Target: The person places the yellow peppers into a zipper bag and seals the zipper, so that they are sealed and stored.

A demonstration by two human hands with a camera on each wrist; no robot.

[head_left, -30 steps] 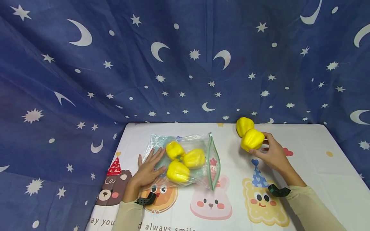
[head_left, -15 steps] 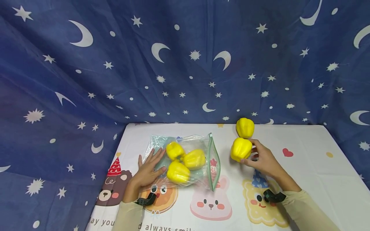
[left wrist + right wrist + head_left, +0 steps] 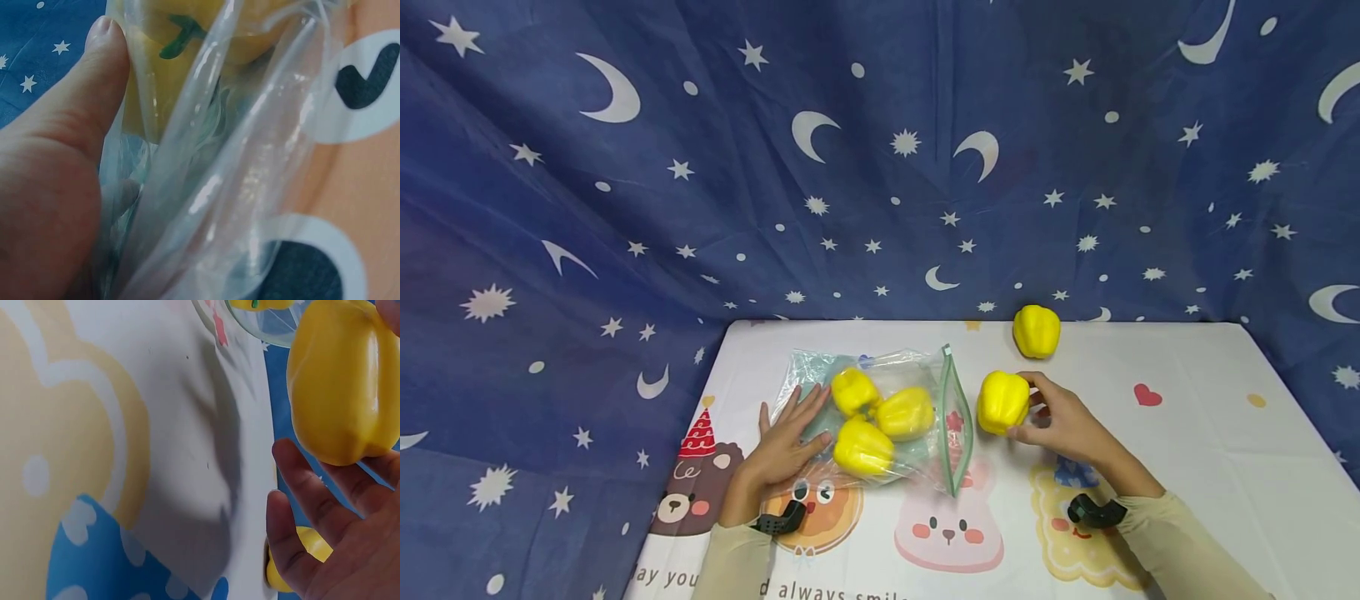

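Note:
A clear zip bag (image 3: pixel 917 371) with a green zip edge lies on the table, its mouth toward the right, with three yellow bell peppers (image 3: pixel 863 447) inside. My left hand (image 3: pixel 786 446) rests on the bag's closed end, fingers spread; the left wrist view shows the thumb (image 3: pixel 69 100) against the plastic and a pepper's green stem behind it. My right hand (image 3: pixel 1063 421) pinches another yellow bell pepper (image 3: pixel 1003 402) just right of the bag's mouth. In the right wrist view this pepper (image 3: pixel 344 381) is held above the table, while two fingers stand free of it.
One more yellow bell pepper (image 3: pixel 1037 332) stands at the table's back edge, behind my right hand. The white tablecloth (image 3: pixel 1210 450) carries printed cartoon figures. A dark blue curtain (image 3: pixel 880 225) with moons and stars closes off the back and left.
My right hand has carried its bell pepper left and toward me, away from the pepper at the back and up close to the bag's mouth. The left hand and bag have stayed put.

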